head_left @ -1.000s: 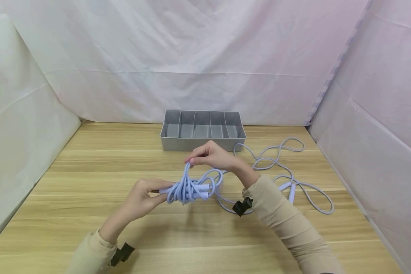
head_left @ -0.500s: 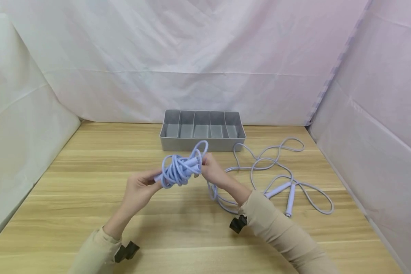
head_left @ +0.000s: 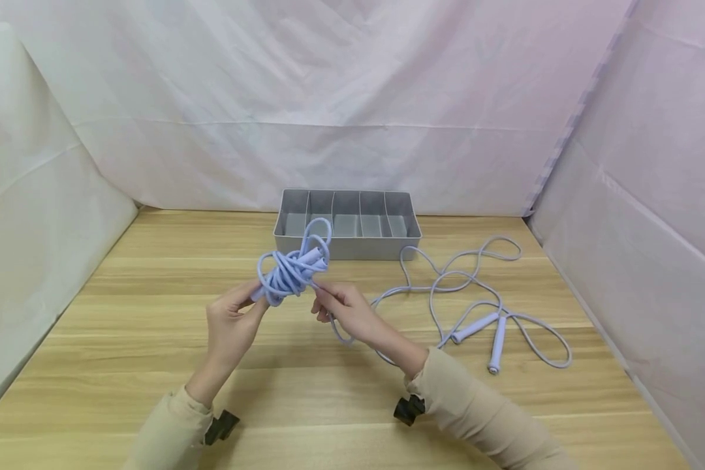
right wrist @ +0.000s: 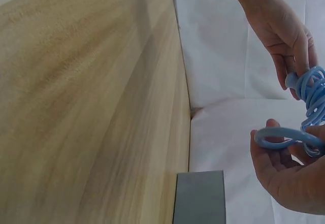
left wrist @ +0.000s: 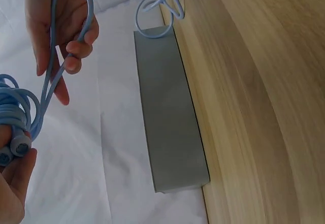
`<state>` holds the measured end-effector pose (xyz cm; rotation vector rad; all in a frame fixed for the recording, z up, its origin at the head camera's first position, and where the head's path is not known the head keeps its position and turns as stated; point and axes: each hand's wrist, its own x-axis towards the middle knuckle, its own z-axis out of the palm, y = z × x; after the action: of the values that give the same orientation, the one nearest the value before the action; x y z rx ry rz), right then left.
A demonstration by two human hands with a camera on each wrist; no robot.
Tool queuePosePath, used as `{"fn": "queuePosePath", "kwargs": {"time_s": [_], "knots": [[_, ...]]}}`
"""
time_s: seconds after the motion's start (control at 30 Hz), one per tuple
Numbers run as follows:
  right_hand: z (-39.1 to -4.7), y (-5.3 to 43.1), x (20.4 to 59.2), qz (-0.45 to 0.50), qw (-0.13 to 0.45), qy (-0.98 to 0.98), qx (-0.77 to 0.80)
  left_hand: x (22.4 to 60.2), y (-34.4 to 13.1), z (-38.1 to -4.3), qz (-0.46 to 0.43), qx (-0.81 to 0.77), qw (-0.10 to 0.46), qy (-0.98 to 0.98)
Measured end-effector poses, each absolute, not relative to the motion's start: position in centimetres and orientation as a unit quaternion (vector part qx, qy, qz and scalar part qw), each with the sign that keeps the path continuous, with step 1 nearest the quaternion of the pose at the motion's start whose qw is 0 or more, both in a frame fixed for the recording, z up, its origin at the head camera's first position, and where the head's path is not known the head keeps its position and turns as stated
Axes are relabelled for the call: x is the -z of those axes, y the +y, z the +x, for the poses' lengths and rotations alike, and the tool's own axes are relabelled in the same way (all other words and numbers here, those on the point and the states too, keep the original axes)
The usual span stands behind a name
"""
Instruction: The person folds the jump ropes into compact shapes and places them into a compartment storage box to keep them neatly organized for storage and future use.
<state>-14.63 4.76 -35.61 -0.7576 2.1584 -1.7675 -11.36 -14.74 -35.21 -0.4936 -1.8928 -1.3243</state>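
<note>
A light-blue jump rope [head_left: 286,276] is wound in a bundle round its two handles, held above the table. My left hand [head_left: 233,323] pinches the near handle ends between thumb and fingers. On the right side of the bundle my right hand [head_left: 352,314] pinches the cord, and a loop of it hangs below those fingers. Another loop sticks up from the far end of the bundle. In the left wrist view the handle ends show beside the wound cord [left wrist: 12,115]. The right wrist view shows the loop [right wrist: 279,132] lying across my right hand's fingers.
A second light-blue jump rope lies loosely spread on the wooden table [head_left: 123,365] at right, its handles [head_left: 497,346] close together. At the back stands a grey box [head_left: 348,248] with several compartments. White cloth [head_left: 352,98] hangs behind and at both sides.
The bundle and left hand have moved left and away, and the bundle has tilted up. My right hand came down from above the bundle to its right side, now with a loop of cord.
</note>
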Motion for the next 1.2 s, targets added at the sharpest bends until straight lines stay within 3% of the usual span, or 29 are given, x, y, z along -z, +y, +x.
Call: {"fn": "queuePosePath", "kwargs": {"time_s": [0.43, 0.67, 0.77, 1.03, 1.2], "knots": [[-12.8, 4.4, 35.2, -0.220, -0.015, 0.828, 0.515, 36.1, -14.9, -11.3, -0.152, 0.495, 0.433, -0.738], [-12.9, 4.9, 34.9, -0.317, -0.215, 0.809, 0.446, 35.9, -15.0, -11.3, -0.098, 0.509, 0.416, -0.747], [-13.1, 5.1, 34.7, -0.382, -0.270, 0.774, 0.427, 35.8, -15.1, -11.2, -0.089, 0.501, 0.392, -0.767], [-13.5, 5.2, 34.1, -0.441, -0.284, 0.702, 0.481, 36.1, -14.7, -10.6, -0.098, 0.469, 0.318, -0.818], [-13.8, 5.1, 33.9, -0.421, -0.275, 0.692, 0.517, 36.1, -14.1, -10.2, -0.121, 0.426, 0.316, -0.839]]}}
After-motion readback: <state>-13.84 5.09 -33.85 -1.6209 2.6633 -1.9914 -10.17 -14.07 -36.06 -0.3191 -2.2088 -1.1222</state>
